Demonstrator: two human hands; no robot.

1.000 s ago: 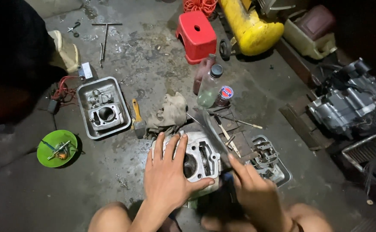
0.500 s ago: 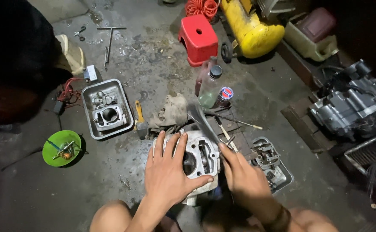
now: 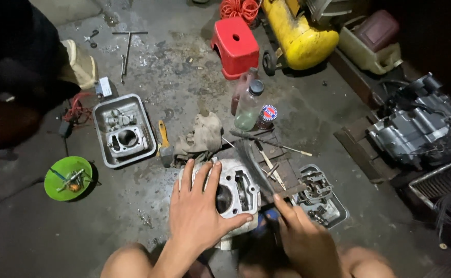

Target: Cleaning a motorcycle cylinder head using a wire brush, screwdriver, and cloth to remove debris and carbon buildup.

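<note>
Setting: a stained concrete workshop floor, seen from above the person's bare knees.
Centre: a pale grey cast-metal engine cylinder block with a round bore sits on the floor between the knees.
Left hand: the left hand lies flat on top of the block, fingers spread wide and apart, palm pressing down, thumb pointing toward the bore.
Right hand: the right hand is closed around the handle end of a long flat dark metal blade, which slants up and away across the block's right edge.
Block and grip: the block lies under the left palm and just left of the right fist; whether the blade touches it cannot be told.
Left of the block: a grey metal tray holding a second engine part and a green round bowl of small tools.
Behind: a crumpled beige rag, a clear plastic bottle, a red plastic stool.
</note>
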